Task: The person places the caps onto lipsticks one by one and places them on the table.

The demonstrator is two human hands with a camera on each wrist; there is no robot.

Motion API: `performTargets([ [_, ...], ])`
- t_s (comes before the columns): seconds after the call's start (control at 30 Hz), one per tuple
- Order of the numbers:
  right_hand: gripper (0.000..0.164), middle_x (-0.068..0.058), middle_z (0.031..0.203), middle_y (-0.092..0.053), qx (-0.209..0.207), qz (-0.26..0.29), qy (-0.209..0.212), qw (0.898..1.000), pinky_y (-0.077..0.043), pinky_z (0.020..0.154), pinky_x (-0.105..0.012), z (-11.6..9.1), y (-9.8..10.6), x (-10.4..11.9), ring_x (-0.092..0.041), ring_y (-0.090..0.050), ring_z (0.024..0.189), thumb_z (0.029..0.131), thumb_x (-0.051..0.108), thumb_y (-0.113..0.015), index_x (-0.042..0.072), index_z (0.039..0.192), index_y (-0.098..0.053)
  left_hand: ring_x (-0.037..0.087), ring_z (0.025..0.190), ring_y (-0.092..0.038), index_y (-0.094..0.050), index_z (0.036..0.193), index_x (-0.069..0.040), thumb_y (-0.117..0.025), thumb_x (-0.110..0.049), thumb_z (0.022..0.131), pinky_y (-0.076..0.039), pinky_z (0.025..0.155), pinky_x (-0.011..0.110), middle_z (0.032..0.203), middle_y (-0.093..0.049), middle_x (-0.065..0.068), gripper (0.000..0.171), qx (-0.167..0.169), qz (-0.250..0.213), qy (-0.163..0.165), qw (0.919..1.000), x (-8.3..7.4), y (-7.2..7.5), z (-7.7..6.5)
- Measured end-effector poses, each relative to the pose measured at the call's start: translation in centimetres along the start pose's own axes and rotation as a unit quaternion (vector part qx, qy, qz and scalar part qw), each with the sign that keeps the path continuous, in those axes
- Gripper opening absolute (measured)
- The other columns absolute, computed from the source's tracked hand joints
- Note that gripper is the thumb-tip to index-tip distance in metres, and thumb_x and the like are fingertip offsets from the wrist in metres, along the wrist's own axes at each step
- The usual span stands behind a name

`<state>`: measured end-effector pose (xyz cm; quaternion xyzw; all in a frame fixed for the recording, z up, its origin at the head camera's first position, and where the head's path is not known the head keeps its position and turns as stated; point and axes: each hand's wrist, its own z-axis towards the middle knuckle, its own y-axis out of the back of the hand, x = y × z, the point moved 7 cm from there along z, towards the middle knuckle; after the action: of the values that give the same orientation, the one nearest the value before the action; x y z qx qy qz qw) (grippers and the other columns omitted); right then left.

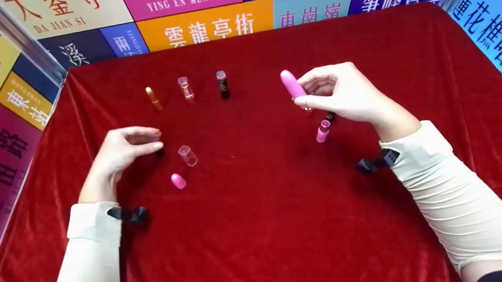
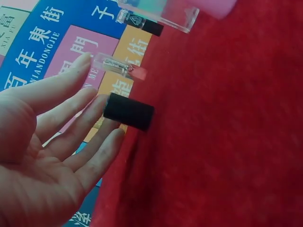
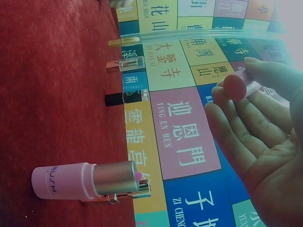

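My right hand (image 1: pixel 343 90) pinches a pink, round-topped lipstick (image 1: pixel 292 84) between thumb and fingers, above the table. In the right wrist view its round reddish end (image 3: pixel 235 88) faces the camera. Below that hand an uncapped pink lipstick (image 1: pixel 322 132) stands upright; beside it, a black piece (image 1: pixel 330 116) and a gold-trimmed one (image 1: pixel 308 111) are partly hidden by the hand. At the left, my left hand (image 1: pixel 125 146) hovers with its fingers around the top of a black cap (image 2: pixel 129 111). Thumb and cap look apart in the left wrist view.
Near the left hand stand a clear cap (image 1: pixel 188 156) and a pink cap (image 1: pixel 178 181). Farther back stand a gold lipstick (image 1: pixel 153 99), a clear-capped lipstick (image 1: pixel 187 91) and a black lipstick (image 1: pixel 223 85). Red cloth (image 1: pixel 249 215) covers the table; printed panels (image 1: pixel 208 27) rise behind it.
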<state>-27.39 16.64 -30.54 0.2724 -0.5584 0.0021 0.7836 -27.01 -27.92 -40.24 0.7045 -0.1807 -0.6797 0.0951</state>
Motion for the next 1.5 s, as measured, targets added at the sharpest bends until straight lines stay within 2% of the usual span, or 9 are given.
performTargets([
  [0.13, 0.026, -0.007, 0.093, -0.078, -0.004, 0.005, 0.006, 1.000, -0.062, 0.083, -0.024, 0.0, 0.1, 0.2, -0.024, -0.076, 0.078, 0.090, 0.006, -0.086, -0.002, 0.113, -0.078, 0.001, 0.098, -0.073, -0.075, 0.125, 0.007, -0.087, -0.005, 0.088, -0.056, 0.086, 0.015, 0.119, -0.077, 0.019, 0.041, 0.012, 0.045, 0.013, 0.9989, 0.7, -0.2, -0.2],
  [0.27, 0.026, -0.008, 0.093, -0.078, -0.009, 0.004, 0.010, 1.000, -0.062, 0.083, -0.024, 0.0, 0.2, 0.2, -0.023, -0.075, 0.078, 0.091, 0.007, -0.086, -0.002, 0.114, -0.078, -0.004, 0.092, -0.071, -0.078, 0.120, 0.005, -0.089, -0.005, 0.087, -0.056, 0.081, 0.013, 0.112, -0.080, 0.013, 0.036, 0.003, 0.082, 0.016, 0.9965, 1.0, -0.2, -0.2],
  [0.53, 0.033, -0.010, 0.102, -0.077, -0.024, 0.007, 0.019, 1.000, -0.061, 0.087, -0.024, 0.5, -0.3, 0.4, -0.017, -0.075, 0.088, 0.093, 0.005, -0.082, -0.003, 0.124, -0.073, -0.004, 0.090, -0.070, -0.080, 0.118, 0.002, -0.091, -0.010, 0.086, -0.054, 0.080, 0.013, 0.107, -0.081, 0.008, 0.036, -0.004, 0.101, 0.030, 0.9944, 1.3, 0.1, -0.4],
  [0.7, 0.026, -0.012, 0.100, -0.077, -0.040, -0.011, 0.001, 0.999, -0.061, 0.089, -0.026, 2.4, -0.2, 1.0, -0.015, -0.077, 0.090, 0.093, 0.006, -0.083, -0.002, 0.114, -0.070, -0.004, 0.091, -0.070, -0.079, 0.120, 0.002, -0.091, -0.012, 0.086, -0.054, 0.080, 0.012, 0.106, -0.081, 0.005, 0.038, -0.001, 0.098, 0.034, 0.9946, 1.5, 0.1, -0.4],
  [0.8, 0.025, -0.010, 0.101, -0.076, -0.037, -0.061, -0.018, 0.997, -0.060, 0.091, -0.026, 4.5, -0.2, 1.2, -0.013, -0.077, 0.092, 0.094, 0.009, -0.082, 0.003, 0.116, -0.071, -0.004, 0.091, -0.070, -0.079, 0.120, 0.002, -0.091, -0.012, 0.086, -0.054, 0.080, 0.013, 0.106, -0.081, 0.005, 0.038, -0.001, 0.096, 0.036, 0.9947, 1.6, 0.1, -0.3],
  [0.93, 0.022, -0.004, 0.103, -0.078, -0.009, -0.140, -0.048, 0.989, -0.058, 0.094, -0.028, 7.4, -0.7, 1.0, -0.011, -0.075, 0.094, 0.095, 0.018, -0.081, 0.010, 0.114, -0.072, -0.004, 0.090, -0.070, -0.079, 0.119, 0.002, -0.091, -0.011, 0.086, -0.054, 0.079, 0.013, 0.104, -0.081, 0.003, 0.038, -0.002, 0.094, 0.038, 0.9949, 1.5, 0.0, -0.2],
  [1.17, 0.015, 0.001, 0.096, -0.078, 0.028, -0.211, -0.105, 0.971, -0.054, 0.089, -0.026, 11.9, -2.9, -0.7, -0.012, -0.071, 0.089, 0.090, 0.020, -0.083, 0.016, 0.099, -0.072, -0.005, 0.089, -0.071, -0.079, 0.118, 0.005, -0.091, -0.008, 0.085, -0.055, 0.079, 0.013, 0.102, -0.081, 0.001, 0.038, -0.009, 0.087, 0.033, 0.9956, 1.5, -0.2, 0.0],
  [1.37, 0.014, 0.000, 0.093, -0.070, 0.041, -0.274, -0.149, 0.949, -0.049, 0.084, -0.025, 13.8, -4.3, -3.1, -0.017, -0.059, 0.092, 0.087, 0.015, -0.082, 0.013, 0.095, -0.071, -0.004, 0.091, -0.071, -0.079, 0.119, 0.003, -0.091, -0.010, 0.086, -0.055, 0.081, 0.014, 0.104, -0.081, 0.004, 0.037, -0.005, 0.093, 0.035, 0.9950, 1.7, -0.2, 0.1],
  [1.5, 0.012, -0.004, 0.093, -0.068, 0.040, -0.288, -0.170, 0.941, -0.050, 0.087, -0.028, 14.4, -5.0, -4.2, -0.022, -0.057, 0.099, 0.086, 0.012, -0.080, 0.011, 0.091, -0.069, -0.003, 0.092, -0.070, -0.079, 0.119, 0.003, -0.091, -0.010, 0.086, -0.054, 0.081, 0.013, 0.105, -0.081, 0.003, 0.038, -0.006, 0.094, 0.038, 0.9948, 1.7, 0.0, 0.0],
])
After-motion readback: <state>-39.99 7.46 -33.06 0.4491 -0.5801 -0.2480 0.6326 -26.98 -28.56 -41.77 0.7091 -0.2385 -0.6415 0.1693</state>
